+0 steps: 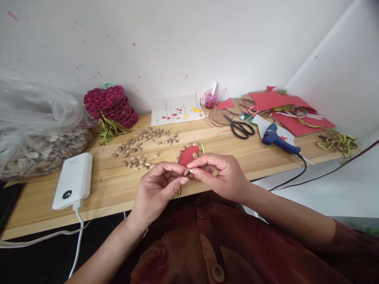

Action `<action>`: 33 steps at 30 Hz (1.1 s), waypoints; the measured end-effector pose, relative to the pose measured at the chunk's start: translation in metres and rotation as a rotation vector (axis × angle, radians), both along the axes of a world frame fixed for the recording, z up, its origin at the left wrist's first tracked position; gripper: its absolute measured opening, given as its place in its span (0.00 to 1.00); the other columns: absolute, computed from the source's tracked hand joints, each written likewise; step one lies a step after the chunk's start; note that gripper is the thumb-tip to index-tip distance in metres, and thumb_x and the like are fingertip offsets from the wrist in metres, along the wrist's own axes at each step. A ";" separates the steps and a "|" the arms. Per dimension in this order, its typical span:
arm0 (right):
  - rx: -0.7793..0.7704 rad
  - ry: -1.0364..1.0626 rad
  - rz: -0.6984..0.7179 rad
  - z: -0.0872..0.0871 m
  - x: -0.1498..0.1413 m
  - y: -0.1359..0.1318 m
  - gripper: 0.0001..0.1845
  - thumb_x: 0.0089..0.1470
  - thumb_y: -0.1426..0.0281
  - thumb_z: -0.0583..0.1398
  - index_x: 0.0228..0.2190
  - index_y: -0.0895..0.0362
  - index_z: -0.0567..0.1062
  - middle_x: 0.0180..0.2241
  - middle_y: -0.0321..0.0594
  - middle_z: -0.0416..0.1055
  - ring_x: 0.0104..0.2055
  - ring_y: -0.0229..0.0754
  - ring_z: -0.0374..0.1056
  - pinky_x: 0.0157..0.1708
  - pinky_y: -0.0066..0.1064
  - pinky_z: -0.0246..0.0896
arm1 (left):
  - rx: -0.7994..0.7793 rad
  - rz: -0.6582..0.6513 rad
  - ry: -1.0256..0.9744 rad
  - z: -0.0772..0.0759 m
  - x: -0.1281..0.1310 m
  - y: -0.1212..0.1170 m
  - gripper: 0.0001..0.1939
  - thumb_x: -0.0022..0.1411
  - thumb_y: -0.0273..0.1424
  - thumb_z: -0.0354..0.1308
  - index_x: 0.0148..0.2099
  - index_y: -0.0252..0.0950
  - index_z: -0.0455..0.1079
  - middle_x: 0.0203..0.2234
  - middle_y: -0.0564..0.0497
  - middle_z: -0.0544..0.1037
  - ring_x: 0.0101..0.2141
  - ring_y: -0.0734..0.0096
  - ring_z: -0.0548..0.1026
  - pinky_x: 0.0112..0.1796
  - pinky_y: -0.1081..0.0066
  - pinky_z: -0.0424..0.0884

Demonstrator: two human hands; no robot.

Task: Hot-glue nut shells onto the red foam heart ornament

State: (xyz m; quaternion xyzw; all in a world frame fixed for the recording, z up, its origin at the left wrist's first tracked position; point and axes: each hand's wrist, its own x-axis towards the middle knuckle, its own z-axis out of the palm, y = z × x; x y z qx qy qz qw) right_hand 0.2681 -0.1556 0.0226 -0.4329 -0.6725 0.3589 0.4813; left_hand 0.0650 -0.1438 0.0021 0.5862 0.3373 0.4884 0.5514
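My left hand [156, 189] and my right hand [220, 173] meet just above the near edge of the wooden table [112, 185]. Between their pinched fingertips is a small pistachio shell [187, 172]. Right behind the hands lies a red paper disc [188, 154] with shells set round its rim. Loose pistachio shells [142, 148] are scattered on the table to the left of the disc.
A white power bank [74, 180] with its cable lies at the left, beside a plastic bag of shells [38, 138]. A dark red shell ornament [111, 105], black scissors [241, 128], a blue glue gun [278, 141], red paper [284, 106] and yarn [337, 141] lie further back and right.
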 end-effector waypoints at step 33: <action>-0.027 -0.082 -0.081 -0.003 -0.001 -0.007 0.02 0.56 0.74 0.66 0.32 0.56 0.81 0.28 0.34 0.80 0.26 0.33 0.70 0.28 0.26 0.64 | -0.540 -0.103 -0.323 -0.002 0.019 0.010 0.14 0.49 0.30 0.79 0.40 0.38 0.84 0.29 0.52 0.85 0.28 0.79 0.81 0.35 0.82 0.79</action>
